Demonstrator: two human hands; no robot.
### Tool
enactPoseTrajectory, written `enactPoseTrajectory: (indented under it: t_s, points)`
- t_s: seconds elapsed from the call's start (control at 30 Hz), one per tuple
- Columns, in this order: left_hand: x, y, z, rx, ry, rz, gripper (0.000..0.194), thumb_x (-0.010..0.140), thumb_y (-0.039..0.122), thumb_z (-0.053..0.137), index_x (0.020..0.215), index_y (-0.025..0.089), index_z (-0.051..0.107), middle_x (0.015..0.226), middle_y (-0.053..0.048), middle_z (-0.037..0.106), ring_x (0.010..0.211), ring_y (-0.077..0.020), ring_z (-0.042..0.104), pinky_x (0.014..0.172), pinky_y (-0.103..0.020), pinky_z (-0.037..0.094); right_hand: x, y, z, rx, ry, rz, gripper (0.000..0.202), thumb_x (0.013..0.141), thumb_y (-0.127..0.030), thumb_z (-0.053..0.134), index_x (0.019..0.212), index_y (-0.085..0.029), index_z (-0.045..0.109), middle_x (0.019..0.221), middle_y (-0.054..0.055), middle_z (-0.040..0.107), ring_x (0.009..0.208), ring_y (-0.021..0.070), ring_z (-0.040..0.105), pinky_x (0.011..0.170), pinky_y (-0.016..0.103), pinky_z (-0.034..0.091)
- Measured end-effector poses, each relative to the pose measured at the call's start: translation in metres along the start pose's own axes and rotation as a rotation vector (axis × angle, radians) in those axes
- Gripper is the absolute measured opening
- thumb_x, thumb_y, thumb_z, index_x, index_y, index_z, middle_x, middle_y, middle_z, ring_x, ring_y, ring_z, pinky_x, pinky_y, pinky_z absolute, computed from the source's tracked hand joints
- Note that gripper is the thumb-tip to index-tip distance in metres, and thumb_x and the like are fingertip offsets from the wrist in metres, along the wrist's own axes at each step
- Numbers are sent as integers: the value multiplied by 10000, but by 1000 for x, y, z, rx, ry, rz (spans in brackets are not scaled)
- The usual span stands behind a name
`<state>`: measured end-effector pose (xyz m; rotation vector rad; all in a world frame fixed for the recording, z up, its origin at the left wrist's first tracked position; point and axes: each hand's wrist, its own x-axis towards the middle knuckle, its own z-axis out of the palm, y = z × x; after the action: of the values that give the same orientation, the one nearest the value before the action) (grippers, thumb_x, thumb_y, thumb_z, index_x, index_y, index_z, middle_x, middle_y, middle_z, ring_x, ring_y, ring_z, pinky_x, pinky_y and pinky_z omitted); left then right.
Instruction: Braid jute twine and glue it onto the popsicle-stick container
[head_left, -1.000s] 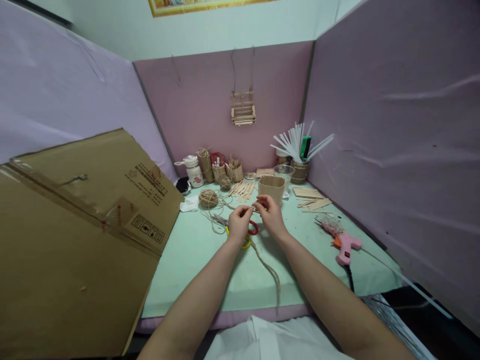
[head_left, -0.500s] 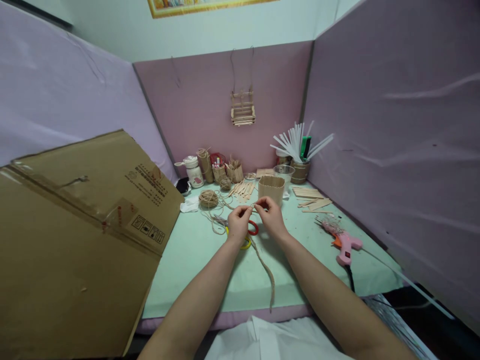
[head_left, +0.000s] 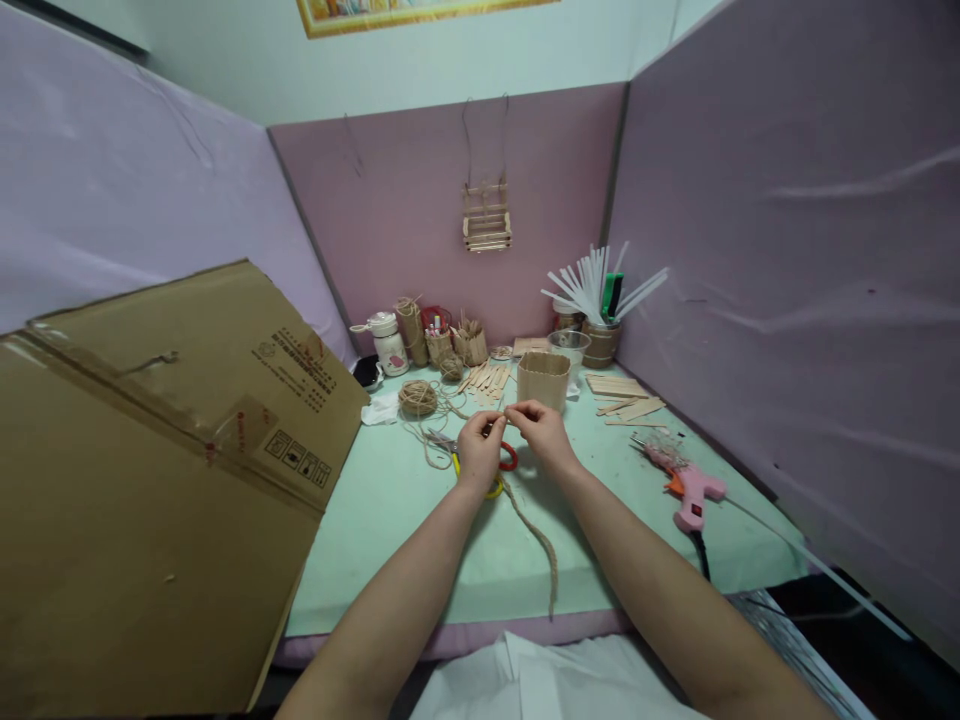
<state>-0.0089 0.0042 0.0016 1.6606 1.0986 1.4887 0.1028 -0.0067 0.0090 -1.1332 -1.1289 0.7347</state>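
Observation:
My left hand [head_left: 480, 450] and my right hand [head_left: 543, 436] meet above the table's middle, both closed in a pinch on jute twine. From the hands the twine [head_left: 534, 532] trails down over the cloth toward the front edge. Partly hidden under my left hand lie scissors [head_left: 509, 457] with red and yellow handles. Just beyond my right hand stands a square holder made of wooden sticks [head_left: 544, 378]. To the left is a ball of twine [head_left: 417, 398] with loose strands around it.
A pink glue gun [head_left: 694, 492] lies at right with its cord. Loose sticks [head_left: 486, 381], a clear plastic cup [head_left: 571, 345] and a pot of white glue sticks [head_left: 600, 342] stand behind. A large cardboard box [head_left: 180, 480] leans at left.
My fingers have shifted slightly and stay pinched together on the twine. The trailing twine end has swung a little to the right.

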Motion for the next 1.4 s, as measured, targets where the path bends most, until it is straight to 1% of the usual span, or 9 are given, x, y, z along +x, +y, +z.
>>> enactPoseTrajectory:
  t_s: [0.1,0.3,0.4,0.5,0.57,0.8,1.0,1.2,1.4]
  points:
    - [0,1,0,-24,-8,-52,162,774,308,566,774,168,647,747,-16,634,694,-133,548,669,-244,425,0,-1,1,18,-3,37,230,682,-405,653,725,-179,661,687,26,621,673,171,548,631,298,428]
    - [1,2,2,-171,25,-159,118,723,281,611,701,165,613,686,11,586,643,-99,498,602,-202,391,1,4,1,-97,-11,-120,189,739,-370,603,703,-185,623,740,27,594,718,173,544,693,313,427]
    - [7,0,-1,-519,-43,-453,89,675,212,627,665,152,562,603,36,510,508,-59,401,449,-170,285,-1,5,1,-137,-62,-217,147,775,-322,573,713,-193,606,761,19,574,730,165,540,699,305,428]
    - [13,-2,-6,-846,-230,-814,110,650,144,604,617,141,499,524,55,401,433,-41,320,385,-164,193,-4,5,2,-169,-138,-316,107,799,-269,551,736,-203,607,815,21,560,757,157,539,697,291,430]
    - [15,-2,-8,-932,-305,-908,122,647,126,606,615,138,489,507,60,368,419,-38,311,374,-157,186,-5,4,1,-175,-162,-350,95,803,-249,544,749,-205,609,839,23,551,768,155,540,696,288,431]
    - [7,-3,-1,-616,-139,-491,217,649,291,718,726,137,586,543,57,453,433,-29,343,415,-162,246,2,3,-1,-83,-86,-156,123,724,-323,620,714,-201,608,759,7,569,722,156,527,692,301,424]
    - [5,-5,2,-240,-136,-220,88,689,236,639,720,154,632,696,-7,625,672,-114,551,665,-240,418,3,5,-3,85,-102,111,228,679,-411,640,711,-190,594,645,-18,555,611,132,478,558,260,362]
    - [-1,-6,4,35,-234,-171,45,685,190,618,648,165,620,649,-5,628,634,-124,550,646,-252,407,14,22,-7,84,187,131,242,649,-423,614,638,-193,540,622,-7,531,608,140,459,553,262,370]
    - [-5,-5,12,-60,-335,-233,58,685,204,606,649,160,616,605,-4,611,556,-106,524,578,-234,394,20,28,-12,76,386,134,211,650,-398,595,649,-197,531,645,0,537,603,137,459,544,261,385]
